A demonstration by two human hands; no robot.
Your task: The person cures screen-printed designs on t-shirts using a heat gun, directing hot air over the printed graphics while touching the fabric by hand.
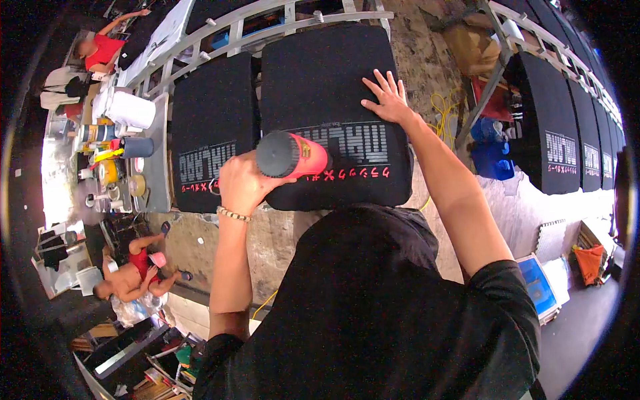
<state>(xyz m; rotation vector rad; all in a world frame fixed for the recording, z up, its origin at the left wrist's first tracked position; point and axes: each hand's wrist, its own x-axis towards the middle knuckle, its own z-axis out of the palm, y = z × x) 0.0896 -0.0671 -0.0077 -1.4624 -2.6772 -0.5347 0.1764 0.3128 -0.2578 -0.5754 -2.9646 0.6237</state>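
Observation:
My left hand [245,182] grips a red hot-air gun [312,155], its round black rear cap [276,154] facing up at me. The tool hangs over the printed part of a black T-shirt [320,75] stretched on a flat board, and hides some of the print. Silver block lettering [367,142] and a row of red characters run across that fabric. My right hand [390,102] rests on the shirt's right side with fingers spread, holding nothing. A second black shirt [212,110] with the same print lies on the board to the left.
A metal rail frame [235,32] runs behind the boards. On the left, a cart [162,150] carries tape rolls and a white bucket [131,109]. Two people, one in a red shirt [105,52] and one seated [130,282], are at left. More printed shirts [547,120] and a yellow cord [442,112] lie right.

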